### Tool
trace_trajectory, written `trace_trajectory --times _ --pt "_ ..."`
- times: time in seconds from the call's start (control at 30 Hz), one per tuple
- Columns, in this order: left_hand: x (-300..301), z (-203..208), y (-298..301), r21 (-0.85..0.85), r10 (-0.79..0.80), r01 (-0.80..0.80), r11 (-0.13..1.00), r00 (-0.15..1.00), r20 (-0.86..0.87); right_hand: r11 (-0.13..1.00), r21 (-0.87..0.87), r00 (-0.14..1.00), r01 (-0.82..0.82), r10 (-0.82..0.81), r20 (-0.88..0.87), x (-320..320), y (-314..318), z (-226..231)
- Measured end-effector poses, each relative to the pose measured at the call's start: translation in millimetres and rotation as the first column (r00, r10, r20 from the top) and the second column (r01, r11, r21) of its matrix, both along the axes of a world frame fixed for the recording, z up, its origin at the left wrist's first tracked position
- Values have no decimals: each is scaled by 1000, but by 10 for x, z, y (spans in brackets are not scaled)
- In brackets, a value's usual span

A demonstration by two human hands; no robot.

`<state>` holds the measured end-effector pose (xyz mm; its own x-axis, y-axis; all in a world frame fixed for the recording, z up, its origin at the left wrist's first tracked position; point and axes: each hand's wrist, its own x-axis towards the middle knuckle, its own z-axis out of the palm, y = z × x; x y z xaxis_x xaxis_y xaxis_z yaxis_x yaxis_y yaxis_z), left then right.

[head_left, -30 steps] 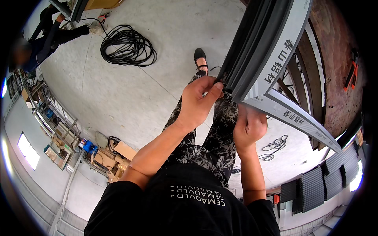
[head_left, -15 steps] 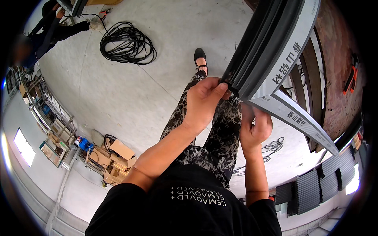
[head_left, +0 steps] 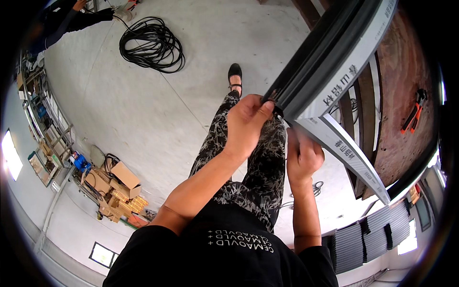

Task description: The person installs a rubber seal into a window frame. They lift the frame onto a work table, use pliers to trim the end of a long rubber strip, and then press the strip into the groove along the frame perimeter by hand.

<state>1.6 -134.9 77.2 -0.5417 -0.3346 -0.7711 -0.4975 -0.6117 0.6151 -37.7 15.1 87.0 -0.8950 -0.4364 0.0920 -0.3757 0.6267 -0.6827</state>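
Note:
A dark grey aluminium frame (head_left: 313, 71), with white printed film along its outer faces, slants from the upper right down to a corner in front of my legs. My left hand (head_left: 244, 126) grips the corner's end, its thumb pressed on the dark edge and its other fingers curled beneath. Just below that corner, my right hand (head_left: 305, 155) is closed, with fingers bent up against the film-covered lower bar (head_left: 346, 150). Its fingertips are blurred and partly hidden, so whatever they pinch does not show.
A brown-topped table (head_left: 406, 95) at the right bears red-and-black pliers (head_left: 415, 112). Coiled black cable (head_left: 150, 45) lies on the floor ahead. Cardboard boxes (head_left: 114, 186) and a cluttered rack (head_left: 45, 124) stand left. Another person (head_left: 62, 24) is at the far left.
My view has turned slightly, so the table and pliers sit lower and the cable higher. My left hand keeps its grip on the corner; my right hand stays under it, fingers shifting a little.

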Motion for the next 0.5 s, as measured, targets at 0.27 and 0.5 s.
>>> trace_trajectory --times 0.27,0.5 --pt "-65 3 259 -125 217 -217 968 976 -14 966 195 965 -170 123 232 49 954 175" --pt "-96 -70 360 -193 190 -208 959 976 -110 968 249 887 -9 -107 449 17 2252 411"
